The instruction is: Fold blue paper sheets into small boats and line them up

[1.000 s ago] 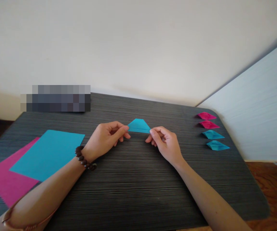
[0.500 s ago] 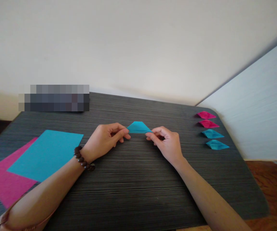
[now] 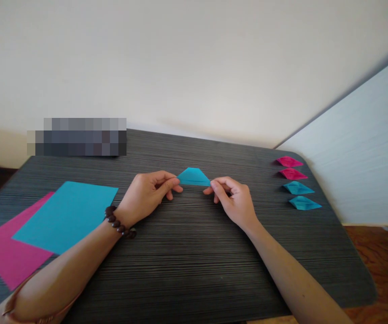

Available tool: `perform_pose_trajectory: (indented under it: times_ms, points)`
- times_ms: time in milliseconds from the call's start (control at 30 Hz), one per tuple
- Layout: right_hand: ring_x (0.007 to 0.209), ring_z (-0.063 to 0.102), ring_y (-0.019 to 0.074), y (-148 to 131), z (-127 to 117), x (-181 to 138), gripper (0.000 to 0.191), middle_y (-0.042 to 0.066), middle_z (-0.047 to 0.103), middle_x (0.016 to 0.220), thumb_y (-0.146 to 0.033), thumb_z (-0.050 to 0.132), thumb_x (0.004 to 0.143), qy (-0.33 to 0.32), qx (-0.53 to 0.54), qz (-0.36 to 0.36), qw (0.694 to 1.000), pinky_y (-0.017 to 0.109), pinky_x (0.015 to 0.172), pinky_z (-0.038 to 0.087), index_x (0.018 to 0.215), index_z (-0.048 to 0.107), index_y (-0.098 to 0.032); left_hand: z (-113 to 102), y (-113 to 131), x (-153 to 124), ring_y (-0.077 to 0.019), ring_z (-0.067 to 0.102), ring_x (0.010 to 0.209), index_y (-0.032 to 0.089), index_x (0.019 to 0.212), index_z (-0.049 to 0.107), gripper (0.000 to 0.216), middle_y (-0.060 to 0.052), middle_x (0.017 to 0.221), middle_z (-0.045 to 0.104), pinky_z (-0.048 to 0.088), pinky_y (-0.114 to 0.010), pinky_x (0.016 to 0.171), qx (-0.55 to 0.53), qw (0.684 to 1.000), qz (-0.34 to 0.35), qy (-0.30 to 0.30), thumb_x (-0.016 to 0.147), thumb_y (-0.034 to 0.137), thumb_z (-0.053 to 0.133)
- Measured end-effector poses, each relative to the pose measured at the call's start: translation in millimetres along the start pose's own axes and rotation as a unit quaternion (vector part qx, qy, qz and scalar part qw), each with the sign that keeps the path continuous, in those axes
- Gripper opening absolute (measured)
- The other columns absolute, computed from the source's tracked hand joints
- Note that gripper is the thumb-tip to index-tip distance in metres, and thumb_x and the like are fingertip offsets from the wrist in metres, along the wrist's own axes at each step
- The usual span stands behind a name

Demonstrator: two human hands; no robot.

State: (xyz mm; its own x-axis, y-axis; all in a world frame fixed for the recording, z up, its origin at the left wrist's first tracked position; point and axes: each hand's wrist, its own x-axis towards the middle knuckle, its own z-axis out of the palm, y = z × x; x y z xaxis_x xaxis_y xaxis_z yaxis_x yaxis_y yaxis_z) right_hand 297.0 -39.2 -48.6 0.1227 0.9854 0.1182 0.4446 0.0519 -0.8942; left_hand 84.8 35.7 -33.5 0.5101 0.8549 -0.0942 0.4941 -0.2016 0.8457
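A small folded blue paper piece point(image 3: 194, 176), shaped like a flat trapezoid, is held just above the dark striped table point(image 3: 187, 261) near its middle. My left hand point(image 3: 148, 194) pinches its left corner between thumb and forefinger; a dark bead bracelet point(image 3: 119, 223) circles that wrist. My right hand point(image 3: 232, 200) pinches the right corner the same way, the other fingers curled under.
A blue paper sheet point(image 3: 67, 215) lies over a pink sheet point(image 3: 8, 252) at the table's left. Two pink folded boats point(image 3: 290, 167) and two blue folded boats point(image 3: 300, 195) line up at the right edge. A pale panel point(image 3: 363, 157) stands to the right; the wall is behind.
Both hands stay pinched on the blue piece. They and the paper shifted only very slightly between frames.
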Motion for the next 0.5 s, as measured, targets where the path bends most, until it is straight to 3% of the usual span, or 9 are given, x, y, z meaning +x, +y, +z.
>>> perform_pose_trajectory:
  times_ms: [333, 400, 500]
  points:
    - [0.05, 0.052, 0.0096, -2.3, 1.3, 0.6, 0.022, 0.003, 0.07, 0.074, -0.036, 0.047, 0.088, 0.015, -0.014, -0.004, 1.0, 0.023, 0.049, 0.042, 0.084, 0.059, -0.018, 2.5, 3.5, -0.8, -0.0107, 0.055, 0.056, 0.014, 0.081, 0.066, 0.032, -0.003, 0.07, 0.068, 0.045, -0.021, 0.053, -0.038, 0.999, 0.02, -0.009, 0.086, 0.041, 0.049]
    - [0.049, 0.052, 0.0094, -1.5, 1.8, 0.4, 0.023, 0.003, 0.07, 0.073, -0.037, 0.047, 0.088, 0.017, -0.003, 0.004, 1.0, 0.023, 0.048, 0.041, 0.084, 0.059, -0.017, 2.5, 5.1, -1.2, -0.0092, 0.054, 0.053, 0.013, 0.087, 0.063, 0.032, -0.005, 0.075, 0.068, 0.046, -0.021, 0.051, -0.084, 0.996, 0.023, -0.006, 0.086, 0.041, 0.049]
    - [0.049, 0.049, 0.0094, 0.1, 2.6, -0.3, 0.024, 0.003, 0.069, 0.07, -0.037, 0.048, 0.087, 0.021, 0.001, 0.016, 1.0, 0.022, 0.047, 0.039, 0.081, 0.059, -0.017, 2.6, 8.2, -1.8, -0.0092, 0.055, 0.053, 0.011, 0.11, 0.053, 0.039, -0.007, 0.082, 0.068, 0.049, -0.022, 0.051, -0.157, 0.987, 0.03, -0.013, 0.084, 0.04, 0.052]
